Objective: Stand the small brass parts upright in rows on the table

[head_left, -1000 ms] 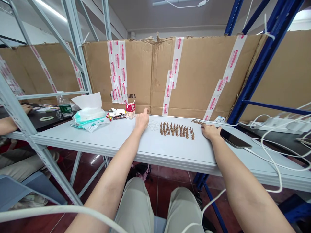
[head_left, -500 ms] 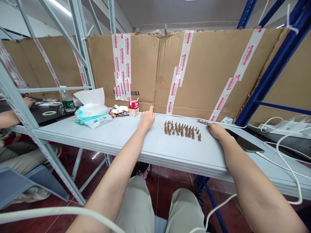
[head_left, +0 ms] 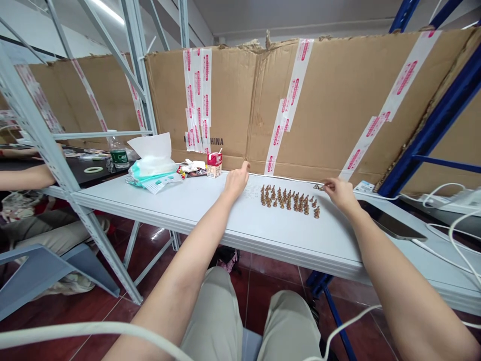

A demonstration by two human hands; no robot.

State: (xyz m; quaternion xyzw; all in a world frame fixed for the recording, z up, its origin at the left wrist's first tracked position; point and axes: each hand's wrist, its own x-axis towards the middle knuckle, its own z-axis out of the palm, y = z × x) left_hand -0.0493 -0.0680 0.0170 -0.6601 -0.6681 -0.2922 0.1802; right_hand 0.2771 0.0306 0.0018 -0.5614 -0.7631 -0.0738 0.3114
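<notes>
Several small brass-coloured pieces [head_left: 288,199], shaped like tiny turned figures, stand in rows on the light grey table. To the left of these rows, my left hand [head_left: 236,182] is over the table near the cardboard, its fingers curled together; what they hold, if anything, is hidden. Small clear bits [head_left: 252,191] lie just right of that hand. At the right end of the rows, my right hand [head_left: 340,193] has its thumb and fingers closed in a pinch. Beside its fingertips lies a small group of loose brass-coloured pieces [head_left: 318,187]. Whatever is in the pinch is too small to make out.
A cardboard wall [head_left: 225,100] runs along the table's back edge. A tissue pack [head_left: 152,163], a drink carton [head_left: 214,164] and wrappers [head_left: 193,168] stand left. A dark phone [head_left: 393,220] and white cables lie right. Another person's arm [head_left: 28,178] is at the far left.
My right hand has lifted slightly off the loose brass-coloured pieces, its fingers now pinched beside them. My left hand stays by the clear bits. The whole view has shifted a little.
</notes>
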